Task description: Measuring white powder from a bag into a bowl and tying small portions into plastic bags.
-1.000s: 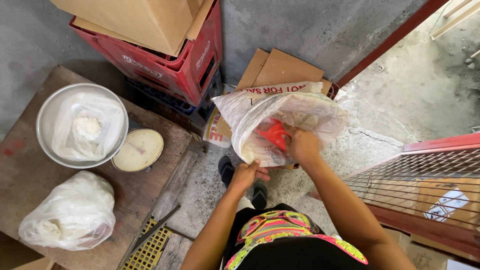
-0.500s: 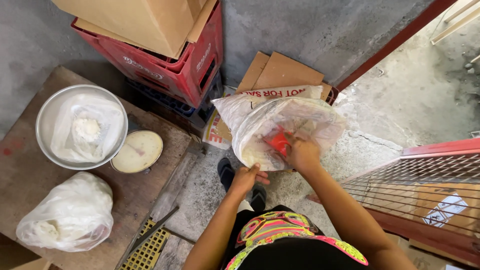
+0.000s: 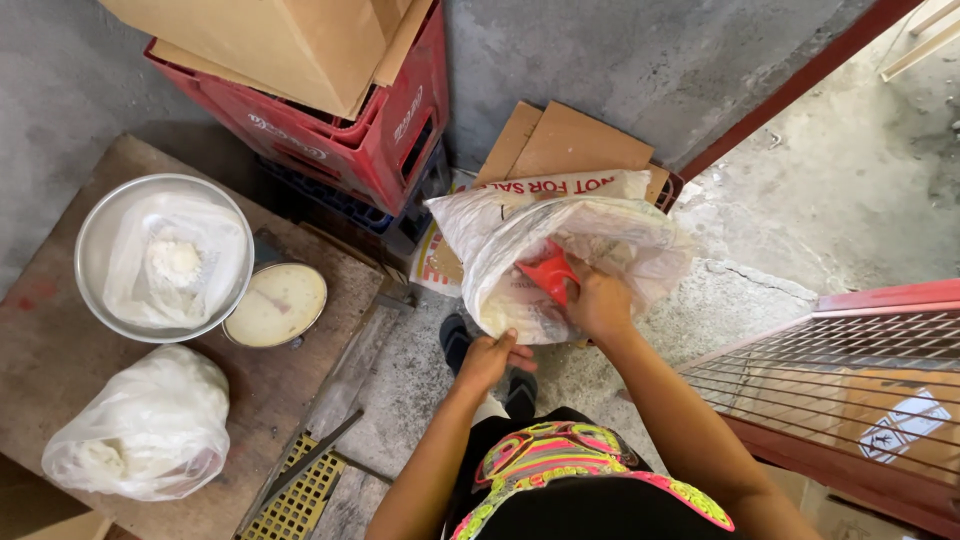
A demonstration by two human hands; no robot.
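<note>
We find the fingers of the right hand [image 3: 600, 303] curled tight around the handle end of a red scoop [image 3: 548, 272], the hand reaching down through the mouth of the large white sack [image 3: 600, 235]. The left hand [image 3: 487, 358] pinches the sack's near lip, thumb over the rim and fingers under it, holding the mouth open.

The scoop sits inside the sack, blade toward the far wall, partly veiled by a clear inner liner. We judge it to be rigid moulded plastic, light when empty, and best gripped at the handle as it is now; a dusting of powder could make that handle slick. Whether it carries a load we cannot tell.

The sack stands on the concrete floor [image 3: 780, 200] just ahead of the person's feet, leaning against flattened cardboard [image 3: 575, 140]. We judge its walls soft and limp, liable to fold inward unless the rim is held, and the thin liner prone to tearing if the scoop's edge snags it. The lower body looks full and therefore heavy; the rim is the sensible hold, not the slack side.

To the left, on a wooden board [image 3: 40, 330], are a metal bowl [image 3: 95, 225] lined with a clear bag of white powder, a round scale dial [image 3: 277, 303] touching it, and a knotted plastic bag [image 3: 150, 425]. Red crates [image 3: 350, 120] stand behind.
</note>
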